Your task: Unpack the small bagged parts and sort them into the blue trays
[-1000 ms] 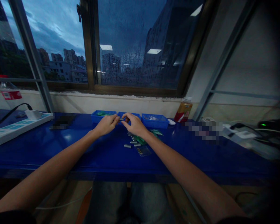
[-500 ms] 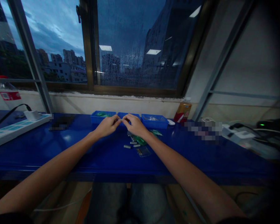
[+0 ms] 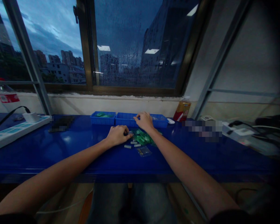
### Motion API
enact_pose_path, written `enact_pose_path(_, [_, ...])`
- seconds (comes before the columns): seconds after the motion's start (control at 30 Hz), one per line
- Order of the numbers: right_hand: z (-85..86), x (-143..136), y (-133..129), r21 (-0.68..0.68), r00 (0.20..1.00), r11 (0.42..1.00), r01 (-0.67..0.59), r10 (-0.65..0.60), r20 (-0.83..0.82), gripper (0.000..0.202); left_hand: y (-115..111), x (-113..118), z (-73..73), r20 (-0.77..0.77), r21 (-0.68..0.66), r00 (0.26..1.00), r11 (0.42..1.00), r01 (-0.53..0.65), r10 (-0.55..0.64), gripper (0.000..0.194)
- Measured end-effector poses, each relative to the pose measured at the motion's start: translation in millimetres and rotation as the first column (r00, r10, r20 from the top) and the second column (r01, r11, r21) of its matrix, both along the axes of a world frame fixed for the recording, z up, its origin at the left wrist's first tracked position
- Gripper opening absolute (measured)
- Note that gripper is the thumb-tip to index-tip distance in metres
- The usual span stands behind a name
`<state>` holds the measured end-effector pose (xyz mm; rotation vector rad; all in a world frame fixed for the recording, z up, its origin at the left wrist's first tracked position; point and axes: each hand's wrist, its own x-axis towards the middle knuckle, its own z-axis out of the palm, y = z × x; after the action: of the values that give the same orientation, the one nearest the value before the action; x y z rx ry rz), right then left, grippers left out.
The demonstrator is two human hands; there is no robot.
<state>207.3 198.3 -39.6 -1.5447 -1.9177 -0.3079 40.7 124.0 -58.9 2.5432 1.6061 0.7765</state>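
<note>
My left hand [image 3: 119,135] is low over the table at the left edge of the small metal cylinders [image 3: 128,146], thumb and fingers curled together; whatever lies between them is too small to make out. My right hand [image 3: 143,120] is over the front of the middle blue bin [image 3: 125,119], thumb and forefinger pinched near a thin, pale piece too small to name. Green plastic packets [image 3: 143,137] lie in a heap below my right hand. In front of them is a clear bag [image 3: 144,151] with brass-coloured pieces.
A blue bin [image 3: 103,118] with green packets stands at the left of the row, another [image 3: 162,121] at the right. A power strip [image 3: 18,130] lies left; a drink bottle [image 3: 182,109] and white mouse [image 3: 170,121] are right.
My hands have parted. The left one came down toward the metal cylinders; the right one moved right, over the middle bin. More of the green heap shows.
</note>
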Motion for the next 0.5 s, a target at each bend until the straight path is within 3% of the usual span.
enact_pose_path(0.1, [3.1, -11, -10, 0.068, 0.999, 0.997, -0.044, 0.045, -0.021, 0.032, 10, -4, -2.7, 0.121, -0.105, 0.992, 0.994, -0.008, 0.02, 0.021])
enact_pose_path(0.2, [8.9, -20, -23, 0.022, 0.978, 0.98, -0.199, 0.2, -0.054, 0.034, 19, -15, 0.4, 0.279, -0.136, 0.958, 0.99, -0.023, 0.061, 0.014])
enact_pose_path(0.33, [13.6, -31, -36, -0.096, 0.917, 0.921, -0.378, 0.358, -0.174, 0.048, 20, -33, 14.1, 0.408, 0.091, 0.911, 0.991, -0.099, 0.053, 0.011])
enact_pose_path(0.43, [12.1, -37, -37, -0.196, 0.833, 0.846, -0.497, 0.401, -0.38, 0.054, 15, -38, 21.6, 0.34, 0.314, 0.938, 0.948, -0.045, -0.068, 0.009])
enact_pose_path(0.5, [9.7, -40, -35, -0.251, 0.763, 0.787, -0.563, 0.379, -0.523, 0.048, 12, -37, 22.1, 0.245, 0.391, 0.962, 0.92, 0.017, -0.122, 0.006])
